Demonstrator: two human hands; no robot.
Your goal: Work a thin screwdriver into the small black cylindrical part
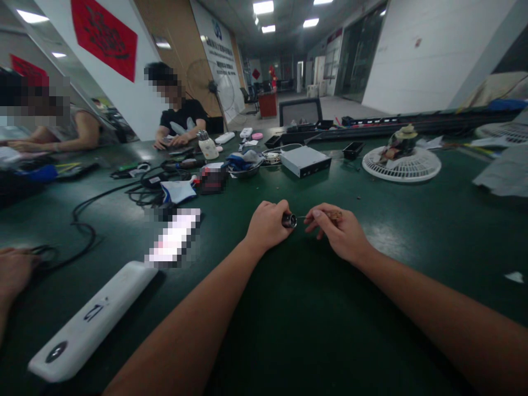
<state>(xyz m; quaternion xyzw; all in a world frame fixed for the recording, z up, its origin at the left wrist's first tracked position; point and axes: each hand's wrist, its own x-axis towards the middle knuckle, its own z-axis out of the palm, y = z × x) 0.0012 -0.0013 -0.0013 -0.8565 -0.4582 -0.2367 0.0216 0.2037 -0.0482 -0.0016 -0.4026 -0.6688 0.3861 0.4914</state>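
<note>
My left hand [267, 225] is closed around a short dark metallic cylinder [290, 221], its round open end facing right. Pinched in the fingers of my right hand [344, 234] is a small screwdriver [336, 216] with an amber-brown handle. Its thin shaft points left at the cylinder's open end; whether the tip touches it I cannot tell. Both hands are just above the green table [280, 330], near its middle. Most of the cylinder is hidden in my left palm.
A long white device [94, 319] and a lit phone [175, 236] lie to the left, near another person's hand [16, 272]. Beyond my hands are a grey box [305, 160], a white fan grille [402, 165] and black cables [86, 212]. Co-workers sit at the far left.
</note>
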